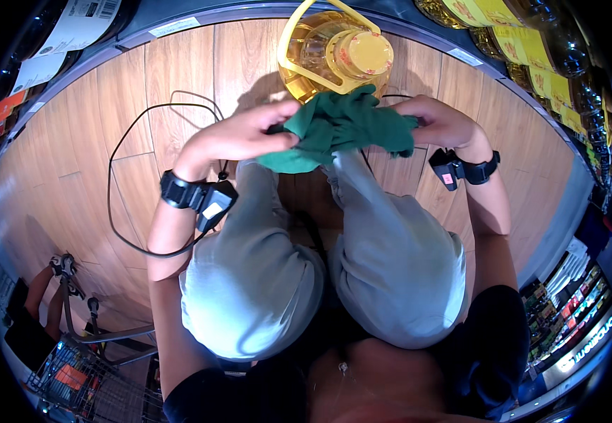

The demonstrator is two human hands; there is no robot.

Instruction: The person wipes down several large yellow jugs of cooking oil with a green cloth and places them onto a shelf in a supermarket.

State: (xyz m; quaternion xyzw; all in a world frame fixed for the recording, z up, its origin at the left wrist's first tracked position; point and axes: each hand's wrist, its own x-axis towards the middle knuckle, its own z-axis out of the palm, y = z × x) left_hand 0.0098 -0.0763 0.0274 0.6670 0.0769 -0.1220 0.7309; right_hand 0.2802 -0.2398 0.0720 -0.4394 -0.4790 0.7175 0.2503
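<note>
A crumpled green cloth (341,127) is stretched between my two hands, above my knees. My left hand (253,130) grips its left end, with the thumb toward me and the fingers partly behind the fabric. At the other end my right hand (436,121) pinches the cloth; some of those fingertips are hidden by it. Just beyond the cloth, a large bottle of yellow oil (306,49) stands on the wooden floor (172,70). It has a yellow cap and a yellow carrying handle, and the cloth covers part of its near side in view.
Shelves with yellow-labelled oil bottles (524,49) line the far right. White-labelled goods (80,25) stand at far left. A black cable (110,183) loops beside my left arm. At lower left is a wire shopping cart (87,381), near another person's arm (38,296).
</note>
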